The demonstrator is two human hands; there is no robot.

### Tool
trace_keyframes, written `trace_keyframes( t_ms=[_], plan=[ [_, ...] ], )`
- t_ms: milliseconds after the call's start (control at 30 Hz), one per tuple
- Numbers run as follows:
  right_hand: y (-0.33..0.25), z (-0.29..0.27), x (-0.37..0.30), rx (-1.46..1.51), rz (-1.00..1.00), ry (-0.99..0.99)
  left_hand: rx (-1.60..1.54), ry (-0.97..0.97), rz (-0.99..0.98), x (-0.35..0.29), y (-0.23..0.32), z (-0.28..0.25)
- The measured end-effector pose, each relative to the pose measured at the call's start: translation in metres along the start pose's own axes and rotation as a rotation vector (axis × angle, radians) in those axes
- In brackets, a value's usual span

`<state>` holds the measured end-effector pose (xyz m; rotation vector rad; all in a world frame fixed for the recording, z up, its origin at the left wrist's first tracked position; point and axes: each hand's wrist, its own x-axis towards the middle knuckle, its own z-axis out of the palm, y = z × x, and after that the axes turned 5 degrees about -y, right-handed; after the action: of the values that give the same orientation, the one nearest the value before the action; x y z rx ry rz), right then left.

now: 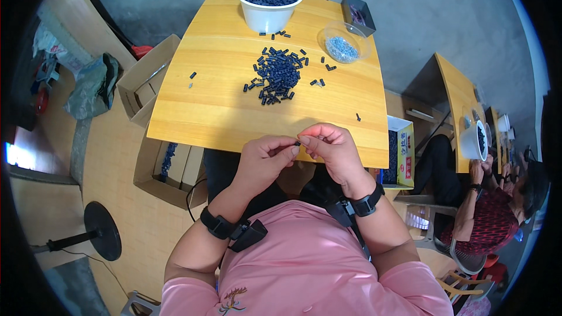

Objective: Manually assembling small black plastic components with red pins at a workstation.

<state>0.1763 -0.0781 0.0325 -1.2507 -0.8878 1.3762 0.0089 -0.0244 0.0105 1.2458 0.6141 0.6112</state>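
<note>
My left hand (268, 158) and my right hand (332, 150) meet just over the near edge of the wooden table (219, 105). Between their fingertips is a small black cylindrical part (298, 143), mostly covered by the fingers. Both hands are closed in a pinch on it. Beyond them lies a loose pile of small black cylindrical parts (278, 74), with several strays around it. At the far edge stands a white tub (269, 19) heaped with the same parts. A clear round bowl (343, 47) to its right holds small silvery-blue pieces.
A dark open box (358, 14) sits at the far right corner. Cardboard boxes (146, 90) stand on the floor at the left, a yellow-sided box (404, 155) at the right. Another person (486, 216) works at a second table (453, 93). A round black stand base (102, 231) is at lower left.
</note>
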Motion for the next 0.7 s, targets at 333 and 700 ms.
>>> trace_keyframes(
  t_ms=[333, 700],
  plan=[
    [-0.005, 0.007, 0.006, -0.022, -0.060, 0.021, -0.270, 0.060, -0.123, 0.002, 0.006, -0.004],
    [-0.004, 0.022, 0.012, 0.083, -0.135, 0.057, -0.772, 0.127, -0.147, 0.009, 0.003, -0.007]
  ],
)
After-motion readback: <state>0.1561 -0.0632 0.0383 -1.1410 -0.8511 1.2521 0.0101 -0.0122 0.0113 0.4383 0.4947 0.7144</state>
